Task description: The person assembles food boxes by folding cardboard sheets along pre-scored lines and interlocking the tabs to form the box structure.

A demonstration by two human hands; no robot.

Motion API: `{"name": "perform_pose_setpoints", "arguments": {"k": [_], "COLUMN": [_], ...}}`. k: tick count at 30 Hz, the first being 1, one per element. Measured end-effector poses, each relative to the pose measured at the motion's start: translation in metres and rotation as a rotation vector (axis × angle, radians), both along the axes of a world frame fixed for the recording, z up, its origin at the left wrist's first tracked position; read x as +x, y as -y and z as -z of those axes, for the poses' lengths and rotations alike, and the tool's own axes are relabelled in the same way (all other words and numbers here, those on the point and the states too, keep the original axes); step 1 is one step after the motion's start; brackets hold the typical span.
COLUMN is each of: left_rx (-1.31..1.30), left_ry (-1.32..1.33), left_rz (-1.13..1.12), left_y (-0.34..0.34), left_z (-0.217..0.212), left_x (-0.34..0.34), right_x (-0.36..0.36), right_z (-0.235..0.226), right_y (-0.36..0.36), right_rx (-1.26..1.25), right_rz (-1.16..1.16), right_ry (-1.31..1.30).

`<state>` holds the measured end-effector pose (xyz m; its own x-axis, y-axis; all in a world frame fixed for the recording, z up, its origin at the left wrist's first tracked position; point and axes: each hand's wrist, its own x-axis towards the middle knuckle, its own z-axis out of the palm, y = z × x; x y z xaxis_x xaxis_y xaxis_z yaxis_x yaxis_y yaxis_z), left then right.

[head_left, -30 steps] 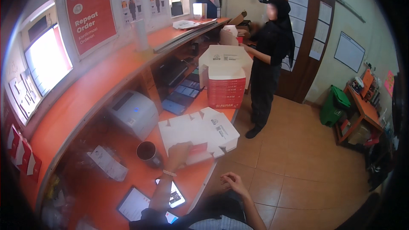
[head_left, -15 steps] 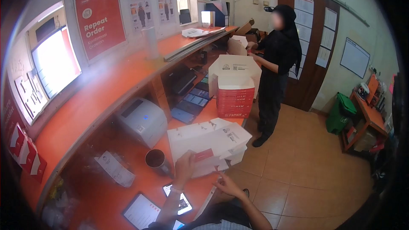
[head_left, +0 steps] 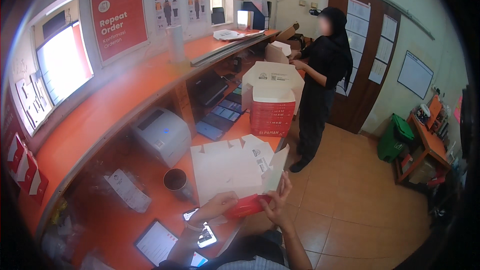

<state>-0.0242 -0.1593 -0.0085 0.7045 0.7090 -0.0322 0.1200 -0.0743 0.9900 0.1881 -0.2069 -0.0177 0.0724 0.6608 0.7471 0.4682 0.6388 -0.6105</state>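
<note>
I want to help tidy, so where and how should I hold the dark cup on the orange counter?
Probably take the dark cup around its side, just below the rim, coming from the left. Its round open mouth faces up, leaving that side reachable. White cardboard crowds its right, a printer stands behind, and a low paper slip lies left.

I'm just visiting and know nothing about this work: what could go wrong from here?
The cardboard might knock the open cup standing close to its left edge. The left forearm crosses the lit phone and could nudge it. The red flap, held by the left hand and right hand, might crease crookedly.
</note>
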Motion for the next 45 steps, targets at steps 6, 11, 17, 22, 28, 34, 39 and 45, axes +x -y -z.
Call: {"name": "perform_pose_setpoints", "arguments": {"k": [6, 11, 17, 22, 28, 34, 39, 45], "left_rx": [-0.028, -0.066, -0.013, -0.012, -0.058, 0.004, 0.748, 1.188], "left_ry": [0.111, 0.052, 0.089, 0.054, 0.055, 0.379, 0.429, 0.003], "left_rz": [-0.141, 0.019, -0.077, -0.087, -0.038, 0.086, -0.47, -0.178], "left_y": [0.011, -0.006, 0.005, 0.012, 0.006, 0.013, 0.034, 0.059], "left_z": [-0.005, 0.014, 0.007, -0.012, -0.02, -0.048, -0.068, -0.108], "left_x": [0.005, 0.001, 0.005, 0.011, 0.006, 0.004, 0.053, 0.091], "right_x": [-0.014, -0.025, -0.015, -0.009, -0.013, 0.004, 0.005, 0.037], "right_z": [-0.037, -0.007, -0.022, -0.033, -0.035, -0.046, -0.056, -0.008], "right_y": [0.001, -0.008, 0.0, 0.008, 0.011, 0.014, 0.036, 0.046], "right_rx": [-0.164, 0.002, -0.255, -0.395, -0.359, -0.022, 0.05, 0.013], "right_rz": [-0.215, 0.037, -0.183, -0.098, 0.0, 0.247, 0.514, 0.44], "right_ry": [0.53, -0.039, 0.293, 0.494, 0.558, -0.314, -0.129, -0.21]}}
